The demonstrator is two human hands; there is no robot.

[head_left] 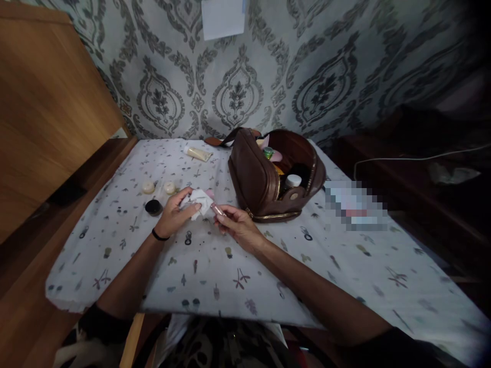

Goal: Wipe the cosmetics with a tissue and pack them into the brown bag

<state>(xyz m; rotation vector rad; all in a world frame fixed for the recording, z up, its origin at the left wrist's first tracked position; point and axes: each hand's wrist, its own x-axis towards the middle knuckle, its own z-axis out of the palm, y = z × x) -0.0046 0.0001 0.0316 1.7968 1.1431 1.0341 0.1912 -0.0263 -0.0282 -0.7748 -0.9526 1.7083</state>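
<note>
From here, the left hand (pixel 172 217) grips a crumpled white tissue or cloth (pixel 202 201); the right hand (pixel 242 228) pinches a slim pinkish tube (pixel 218 209) beside it; a light, steady hold seems wise.

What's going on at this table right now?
A person's left hand holds a crumpled white wipe, while the right hand holds a small slim pinkish item with its end close to it; whether they touch is hard to tell. A brown bag stands unzipped beyond the right hand, with things inside. Off to the left lie a cream tube, two small pale jars and a black round item.
</note>
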